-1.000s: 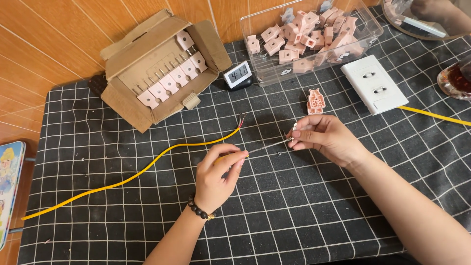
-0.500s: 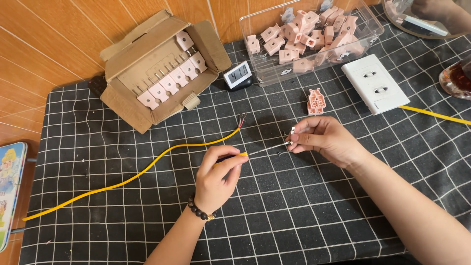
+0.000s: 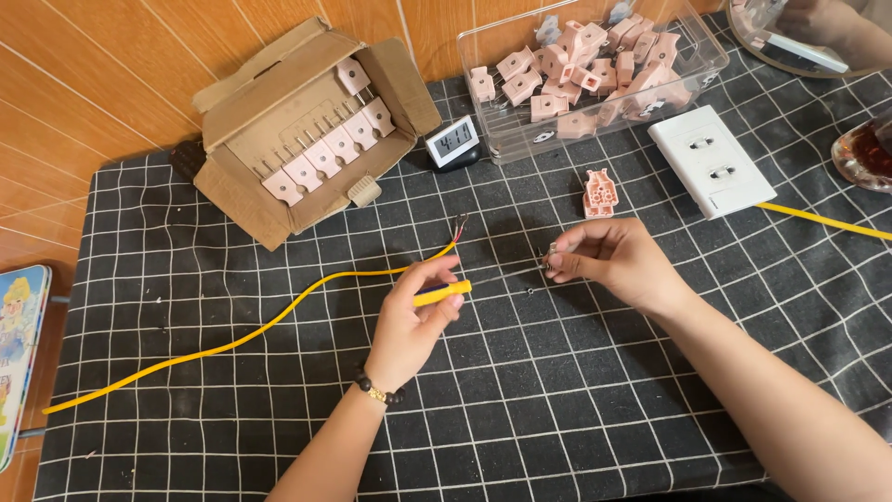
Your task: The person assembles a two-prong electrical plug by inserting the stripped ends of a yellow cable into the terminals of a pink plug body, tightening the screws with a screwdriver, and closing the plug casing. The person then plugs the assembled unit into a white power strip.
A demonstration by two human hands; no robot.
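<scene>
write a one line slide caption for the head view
Left hand holds a yellow-handled screwdriver toward a small metal part pinched in the right hand, over a black checked cloth.

The scene is lit brightly and evenly from above. Soft, short shadows are cast beneath the hands and beside the cardboard box (image 3: 307, 130). Glare is seen on the clear plastic bin (image 3: 595, 70). Focus is sharp throughout; slight bending is noticed toward the edges.

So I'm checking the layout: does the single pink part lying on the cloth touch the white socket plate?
Apart. The head view shows the lone pink part lying left of the white socket plate, with checked cloth plainly visible between them.
</scene>
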